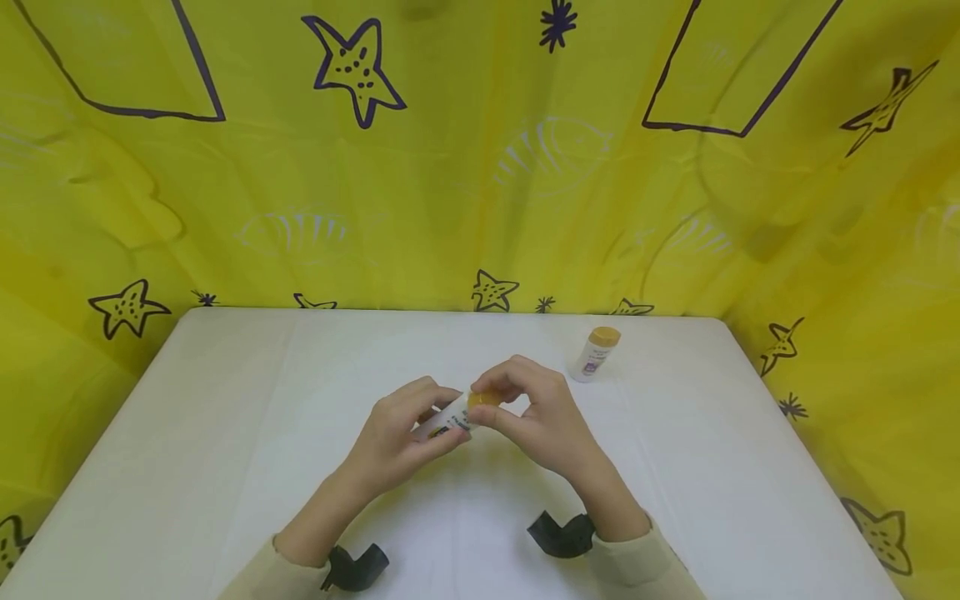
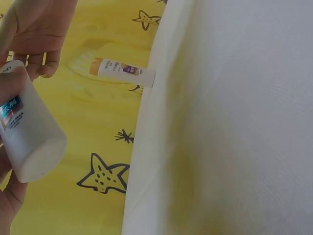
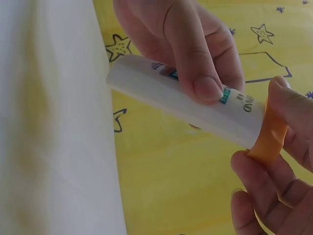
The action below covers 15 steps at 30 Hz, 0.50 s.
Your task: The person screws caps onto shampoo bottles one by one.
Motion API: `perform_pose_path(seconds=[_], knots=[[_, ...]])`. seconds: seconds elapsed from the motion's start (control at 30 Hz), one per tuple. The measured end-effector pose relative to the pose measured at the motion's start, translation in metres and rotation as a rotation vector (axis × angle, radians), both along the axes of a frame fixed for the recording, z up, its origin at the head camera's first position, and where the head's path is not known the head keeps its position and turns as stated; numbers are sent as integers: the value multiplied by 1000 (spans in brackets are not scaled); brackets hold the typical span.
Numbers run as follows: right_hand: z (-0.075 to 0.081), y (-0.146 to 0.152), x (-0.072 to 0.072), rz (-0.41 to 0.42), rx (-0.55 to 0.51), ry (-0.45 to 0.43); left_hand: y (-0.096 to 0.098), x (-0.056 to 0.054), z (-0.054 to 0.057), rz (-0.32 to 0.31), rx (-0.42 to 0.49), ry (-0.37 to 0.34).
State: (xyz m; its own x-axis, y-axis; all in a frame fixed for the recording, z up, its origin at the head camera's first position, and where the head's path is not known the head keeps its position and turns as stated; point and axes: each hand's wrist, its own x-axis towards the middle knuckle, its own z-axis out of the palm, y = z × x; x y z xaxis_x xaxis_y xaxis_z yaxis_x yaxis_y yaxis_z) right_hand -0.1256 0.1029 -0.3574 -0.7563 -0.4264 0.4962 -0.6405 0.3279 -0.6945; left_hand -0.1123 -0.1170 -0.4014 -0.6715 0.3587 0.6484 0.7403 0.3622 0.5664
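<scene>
A white bottle with an orange cap is held tilted above the table between both hands. My left hand grips its white body, the thumb lying across the printed label in the right wrist view. With thumb and fingers, my right hand pinches the cap, which sits on the bottle's end. In the left wrist view the bottle's base faces the camera. A second white bottle with an orange cap stands on the table behind the right hand, and no hand touches it.
The table has a white cover. A yellow curtain with starfish and fish drawings hangs behind it and along both sides. Each wrist carries a black camera mount, one by the left sleeve and one by the right sleeve.
</scene>
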Motion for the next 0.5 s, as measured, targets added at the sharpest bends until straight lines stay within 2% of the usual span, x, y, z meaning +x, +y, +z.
perform_pose_path(seconds=[0.17, 0.33, 0.5], knots=[[-1, -1, 2, -32, -14, -50, 1, 0, -1, 35, -10, 62], [-1, -2, 2, -40, -24, -66, 3, -1, -2, 31, 14, 123], [-1, -1, 2, -59, -21, -80, 4, 0, -1, 23, 16, 127]])
